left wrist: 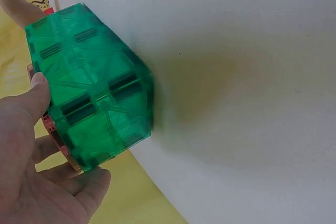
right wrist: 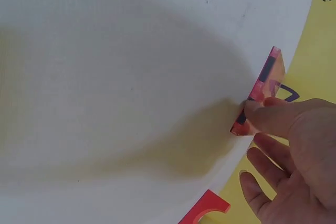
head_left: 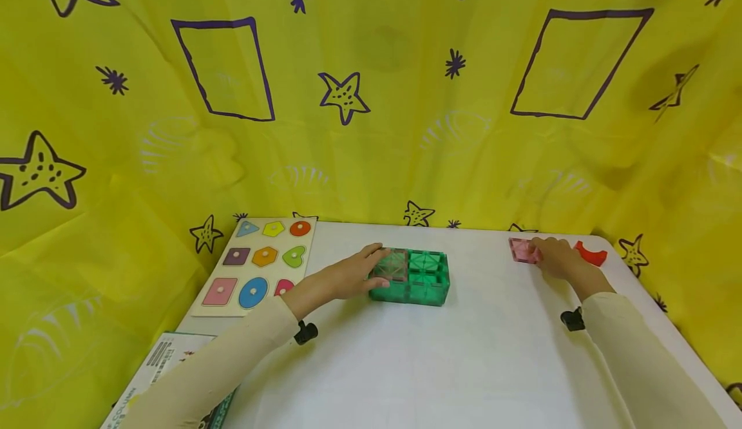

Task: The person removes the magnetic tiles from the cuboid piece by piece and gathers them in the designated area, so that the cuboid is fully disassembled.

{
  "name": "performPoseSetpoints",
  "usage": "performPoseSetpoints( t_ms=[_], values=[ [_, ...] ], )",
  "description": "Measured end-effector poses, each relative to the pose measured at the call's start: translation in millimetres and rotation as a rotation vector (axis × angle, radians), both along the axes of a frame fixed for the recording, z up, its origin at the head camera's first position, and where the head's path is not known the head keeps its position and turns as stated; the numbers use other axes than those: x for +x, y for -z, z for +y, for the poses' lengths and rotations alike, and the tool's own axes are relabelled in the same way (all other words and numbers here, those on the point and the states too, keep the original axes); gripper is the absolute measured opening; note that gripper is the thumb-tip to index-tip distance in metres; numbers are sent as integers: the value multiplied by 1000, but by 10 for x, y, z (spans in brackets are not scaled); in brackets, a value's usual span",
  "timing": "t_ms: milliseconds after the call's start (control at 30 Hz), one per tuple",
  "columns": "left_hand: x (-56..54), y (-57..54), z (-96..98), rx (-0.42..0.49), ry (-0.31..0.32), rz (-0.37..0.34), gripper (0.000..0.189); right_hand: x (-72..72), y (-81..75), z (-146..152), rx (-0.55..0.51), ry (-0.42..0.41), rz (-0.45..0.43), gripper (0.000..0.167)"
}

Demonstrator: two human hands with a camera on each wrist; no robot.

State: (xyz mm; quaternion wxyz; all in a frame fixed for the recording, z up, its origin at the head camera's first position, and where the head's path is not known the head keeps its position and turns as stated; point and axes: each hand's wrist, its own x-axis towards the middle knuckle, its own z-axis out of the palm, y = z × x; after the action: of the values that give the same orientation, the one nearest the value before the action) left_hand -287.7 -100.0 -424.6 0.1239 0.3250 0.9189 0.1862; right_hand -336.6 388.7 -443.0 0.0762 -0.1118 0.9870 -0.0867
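Note:
A green see-through box of magnetic tiles (head_left: 426, 294) stands mid-table, with a pink magnetic tile (head_left: 395, 263) lying flat over the left part of its top. My left hand (head_left: 352, 276) grips that pink tile at the box's left end, thumb on the near side, fingers round the far edge. In the left wrist view the thumb (left wrist: 38, 85) also touches the green wall. Farther right, my right hand (head_left: 553, 258) pinches another pink magnetic tile (head_left: 522, 250) by one edge. The right wrist view shows this tile (right wrist: 257, 95) tilted up, its dark magnets visible.
Right of my right hand lies a red curved piece (head_left: 591, 254). At the left stands a wooden shape puzzle board (head_left: 263, 273) with colored knobbed pieces. A printed box (head_left: 156, 361) lies nearer, partly under my left sleeve. A yellow patterned curtain (head_left: 377, 158) borders the white table (head_left: 406, 364).

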Motion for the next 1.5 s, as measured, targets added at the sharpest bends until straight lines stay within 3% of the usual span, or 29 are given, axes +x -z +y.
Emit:
performPoseSetpoints(
  t_ms=[233, 367, 600, 767, 1067, 1500],
  values=[
    [13, -22, -4, 4, -5, -9, 78, 3, -24, -156, -26, 40, 11, 39],
    [22, -44, -10, 19, -7, -19, 78, -5, -94, -348, -139, -22, -12, 44],
    [11, -49, -16, 25, -13, -21, 77, 97, -290, -856, -408, -100, -333, 52],
    [6, -47, -23, 16, -25, -23, 77, 230, -320, -1279, -548, -100, -439, 58],
    [12, -54, -10, 11, -19, -25, 77, 414, -270, -1661, -538, -80, -414, 60],
    [16, -49, -5, 14, 4, -22, 77, 462, -287, -1699, -489, -153, -323, 56]
  ],
)
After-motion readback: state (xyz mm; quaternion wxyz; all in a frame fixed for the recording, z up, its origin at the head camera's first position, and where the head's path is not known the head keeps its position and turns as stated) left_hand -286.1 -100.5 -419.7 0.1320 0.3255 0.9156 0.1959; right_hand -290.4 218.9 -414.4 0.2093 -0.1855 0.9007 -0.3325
